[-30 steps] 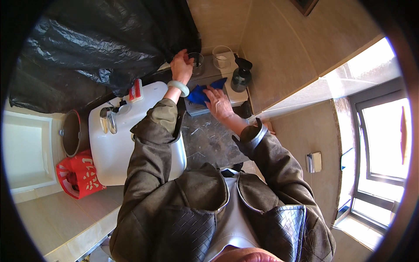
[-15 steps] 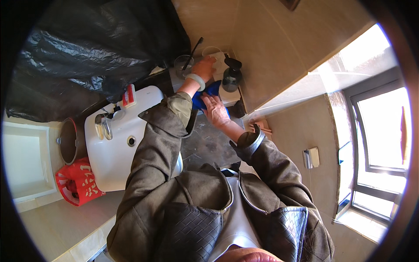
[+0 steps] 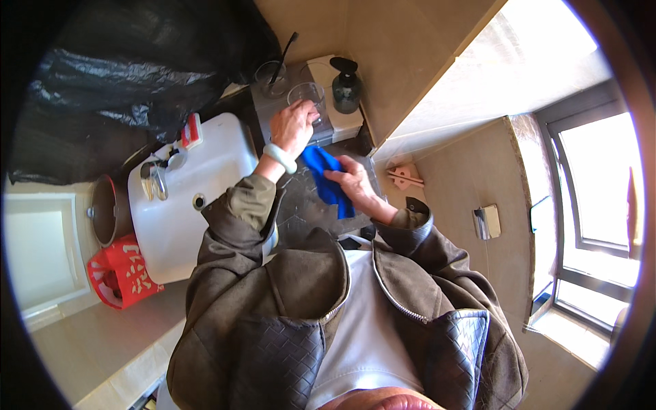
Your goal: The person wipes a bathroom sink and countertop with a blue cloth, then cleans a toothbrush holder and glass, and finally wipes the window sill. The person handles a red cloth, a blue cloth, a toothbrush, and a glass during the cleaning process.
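Observation:
My left hand [image 3: 292, 128], with a pale bangle at its wrist, is closed at the near side of a clear drinking glass [image 3: 305, 90]; its fingertips are partly hidden. A crumpled blue cloth [image 3: 324, 176] hangs from my right hand [image 3: 355, 180], pinched between thumb and fingers over the dark countertop [image 3: 298, 217]. Behind the left hand, a second clear cup [image 3: 264, 87] holds a black toothbrush [image 3: 284, 58]. A dark pump bottle [image 3: 346, 92] stands on a pale box-like block [image 3: 347, 127], right of the glass.
The white washbasin [image 3: 225, 160] lies to the left, with a red-and-white box [image 3: 192, 131] and a tap [image 3: 154, 182] on its rim. A red bag [image 3: 124, 273] and brown bin [image 3: 109, 212] sit further left. Black plastic sheeting [image 3: 130, 89] covers the back; a window [image 3: 601, 184] is at right.
The left hand has come nearer to me along with the glass. My right hand has lifted the blue cloth off the surface by the block and drawn it toward me. The view has shifted slightly.

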Tool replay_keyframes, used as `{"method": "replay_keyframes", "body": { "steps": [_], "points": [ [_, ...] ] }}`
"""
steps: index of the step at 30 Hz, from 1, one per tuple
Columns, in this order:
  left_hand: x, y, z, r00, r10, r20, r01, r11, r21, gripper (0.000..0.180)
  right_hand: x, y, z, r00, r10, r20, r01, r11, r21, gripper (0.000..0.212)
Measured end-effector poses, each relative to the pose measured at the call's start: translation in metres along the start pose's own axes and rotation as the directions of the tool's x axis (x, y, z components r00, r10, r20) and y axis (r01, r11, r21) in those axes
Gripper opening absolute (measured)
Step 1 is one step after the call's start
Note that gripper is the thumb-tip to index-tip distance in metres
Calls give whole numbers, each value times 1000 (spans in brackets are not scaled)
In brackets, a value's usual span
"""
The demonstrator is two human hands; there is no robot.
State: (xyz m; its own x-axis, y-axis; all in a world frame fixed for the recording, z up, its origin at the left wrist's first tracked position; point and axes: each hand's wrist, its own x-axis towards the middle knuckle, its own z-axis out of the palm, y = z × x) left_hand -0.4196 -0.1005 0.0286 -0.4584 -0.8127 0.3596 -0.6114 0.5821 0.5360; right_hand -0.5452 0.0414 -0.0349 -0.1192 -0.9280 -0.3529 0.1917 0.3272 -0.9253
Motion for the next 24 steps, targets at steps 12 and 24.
{"method": "replay_keyframes", "body": {
  "steps": [12,24],
  "points": [
    [-125,25,-8,816,-463,347,578,658,-483,11,-35,-38,20,630,-740,236,676,373,-636,47],
    [-130,40,-34,952,-63,301,306,307,-901,8,2,-44,-42,726,206,656,-628,586,512,31]
  ]
}}
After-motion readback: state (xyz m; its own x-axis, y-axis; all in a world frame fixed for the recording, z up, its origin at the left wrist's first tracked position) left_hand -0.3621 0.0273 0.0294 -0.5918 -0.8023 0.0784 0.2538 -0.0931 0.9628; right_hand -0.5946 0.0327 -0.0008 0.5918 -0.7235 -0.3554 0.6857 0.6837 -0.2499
